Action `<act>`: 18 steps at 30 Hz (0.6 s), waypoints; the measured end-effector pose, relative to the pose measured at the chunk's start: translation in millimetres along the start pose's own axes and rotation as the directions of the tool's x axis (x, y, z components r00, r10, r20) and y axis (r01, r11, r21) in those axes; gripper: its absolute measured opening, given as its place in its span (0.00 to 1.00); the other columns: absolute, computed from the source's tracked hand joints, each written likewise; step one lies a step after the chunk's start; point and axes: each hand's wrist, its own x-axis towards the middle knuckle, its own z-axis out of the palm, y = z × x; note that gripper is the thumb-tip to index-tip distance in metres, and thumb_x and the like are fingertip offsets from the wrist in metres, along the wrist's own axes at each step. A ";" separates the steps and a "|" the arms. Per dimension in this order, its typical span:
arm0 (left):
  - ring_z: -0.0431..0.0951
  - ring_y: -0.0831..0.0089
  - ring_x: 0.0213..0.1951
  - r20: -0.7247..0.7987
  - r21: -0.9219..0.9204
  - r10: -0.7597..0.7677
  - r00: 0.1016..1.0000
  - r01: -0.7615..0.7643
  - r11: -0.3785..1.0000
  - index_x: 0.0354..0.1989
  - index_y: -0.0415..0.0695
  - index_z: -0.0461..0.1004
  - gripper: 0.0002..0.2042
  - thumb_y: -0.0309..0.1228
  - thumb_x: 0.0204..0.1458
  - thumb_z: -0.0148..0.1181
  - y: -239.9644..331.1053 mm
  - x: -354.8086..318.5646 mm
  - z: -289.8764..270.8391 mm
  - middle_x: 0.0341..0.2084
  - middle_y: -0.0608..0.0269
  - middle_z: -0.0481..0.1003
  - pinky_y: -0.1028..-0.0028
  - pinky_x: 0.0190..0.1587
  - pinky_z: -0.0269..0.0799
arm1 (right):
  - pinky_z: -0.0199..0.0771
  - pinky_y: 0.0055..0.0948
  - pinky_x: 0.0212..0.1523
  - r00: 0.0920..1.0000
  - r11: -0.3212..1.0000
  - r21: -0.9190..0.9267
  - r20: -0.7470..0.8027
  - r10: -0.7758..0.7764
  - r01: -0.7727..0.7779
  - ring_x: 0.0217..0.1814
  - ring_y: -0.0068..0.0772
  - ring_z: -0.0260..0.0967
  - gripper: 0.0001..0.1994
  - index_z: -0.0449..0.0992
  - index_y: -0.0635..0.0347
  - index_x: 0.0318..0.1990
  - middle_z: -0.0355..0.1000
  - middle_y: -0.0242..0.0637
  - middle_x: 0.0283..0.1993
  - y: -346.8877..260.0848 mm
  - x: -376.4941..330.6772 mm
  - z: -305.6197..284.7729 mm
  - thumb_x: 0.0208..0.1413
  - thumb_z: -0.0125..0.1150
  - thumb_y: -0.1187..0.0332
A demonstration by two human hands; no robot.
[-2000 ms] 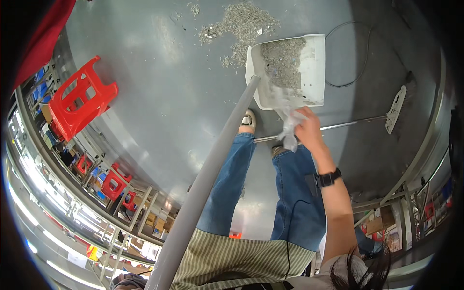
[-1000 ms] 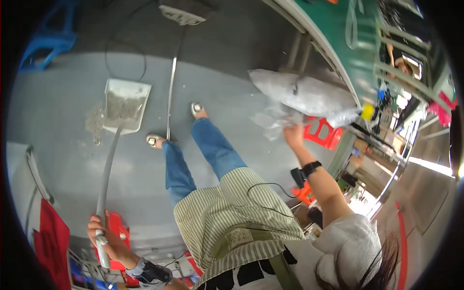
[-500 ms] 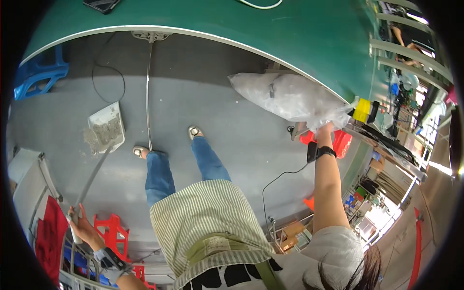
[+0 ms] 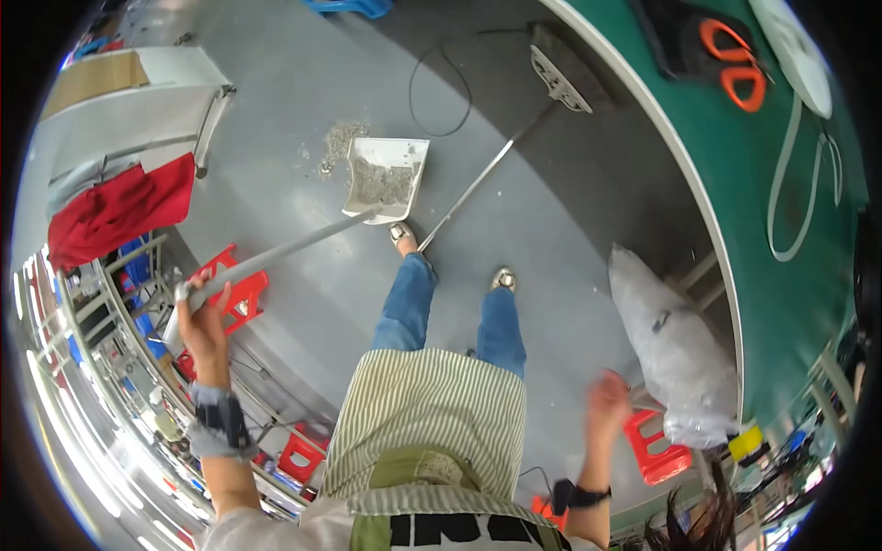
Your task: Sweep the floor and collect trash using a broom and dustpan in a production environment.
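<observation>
My left hand (image 4: pixel 204 317) is closed round the grey handle of a long-handled white dustpan (image 4: pixel 415 156). Grey dust and debris (image 4: pixel 384 184) lie in its pan, which rests on the floor ahead of my feet. More debris (image 4: pixel 342 142) is scattered just beyond the pan's left side. My right hand (image 4: pixel 608 404) is in the air and blurred, so its fingers cannot be made out. It is apart from a full translucent plastic bag (image 4: pixel 675 335) on the floor to its right. A long-handled broom (image 4: pixel 478 179) slants from near my left foot to its head under the table edge.
A green table (image 4: pixel 661 138) curves along the right, with orange-handled scissors (image 4: pixel 735 64) and a white cable on it. Red stools (image 4: pixel 657 450) stand at right and left. A red cloth (image 4: pixel 129 211) hangs at left. A black cable (image 4: pixel 441 87) loops on the floor.
My right hand has let go of the plastic bag and drawn away from it. The view has turned, and my left hand still holds the dustpan handle.
</observation>
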 end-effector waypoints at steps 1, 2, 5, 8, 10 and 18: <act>0.62 0.64 0.58 -0.024 0.032 0.029 0.999 -0.028 0.999 0.46 0.42 0.68 0.15 0.39 0.56 0.51 6.2 -9.5 -2.8 0.46 0.61 0.70 0.45 0.58 0.58 | 0.73 0.27 0.35 0.947 0.814 -0.544 0.320 -0.020 0.201 0.38 0.26 0.72 0.11 0.73 0.63 0.44 0.74 0.37 0.39 -13.6 18.2 64.9 0.55 0.55 0.71; 0.62 0.63 0.59 0.004 0.049 0.032 0.999 -0.033 0.998 0.46 0.42 0.68 0.16 0.39 0.56 0.51 15.1 -24.7 -4.6 0.47 0.60 0.69 0.46 0.58 0.58 | 0.70 0.20 0.32 0.870 0.866 -0.462 0.488 0.067 0.192 0.33 0.22 0.70 0.11 0.73 0.57 0.46 0.73 0.28 0.34 45.3 55.3 95.7 0.56 0.54 0.71; 0.60 0.59 0.59 -0.065 0.109 0.033 0.997 -0.026 0.994 0.47 0.40 0.68 0.18 0.41 0.54 0.53 61.3 -59.5 -39.0 0.49 0.56 0.68 0.46 0.59 0.56 | 0.71 0.20 0.29 0.701 0.899 -0.424 0.609 0.372 -0.109 0.32 0.23 0.72 0.10 0.75 0.59 0.39 0.74 0.31 0.32 145.2 166.9 233.2 0.56 0.56 0.62; 0.58 0.58 0.60 -0.216 0.218 0.109 0.970 -0.060 0.974 0.48 0.33 0.65 0.23 0.40 0.53 0.55 107.2 -113.2 -54.1 0.53 0.48 0.62 0.54 0.57 0.63 | 0.73 0.26 0.27 0.677 0.639 -0.768 0.486 0.552 0.030 0.25 0.32 0.72 0.19 0.75 0.62 0.35 0.73 0.34 0.26 228.8 254.8 328.5 0.55 0.54 0.52; 0.57 0.58 0.61 -0.224 0.204 0.079 0.971 -0.032 0.979 0.49 0.31 0.64 0.24 0.40 0.53 0.55 123.6 -138.2 -69.3 0.55 0.46 0.59 0.56 0.57 0.63 | 0.75 0.31 0.27 0.887 0.644 -0.756 0.217 0.408 -0.112 0.23 0.37 0.72 0.21 0.74 0.66 0.37 0.73 0.39 0.25 283.0 300.1 363.7 0.54 0.54 0.52; 0.55 0.57 0.62 -0.296 0.250 0.082 0.952 -0.006 0.968 0.52 0.29 0.59 0.27 0.37 0.51 0.58 121.3 -163.2 -57.2 0.56 0.46 0.52 0.54 0.56 0.66 | 0.74 0.32 0.28 0.990 0.909 -0.402 0.027 0.136 -0.114 0.30 0.33 0.71 0.16 0.64 0.67 0.40 0.70 0.42 0.32 289.1 298.7 402.9 0.55 0.54 0.62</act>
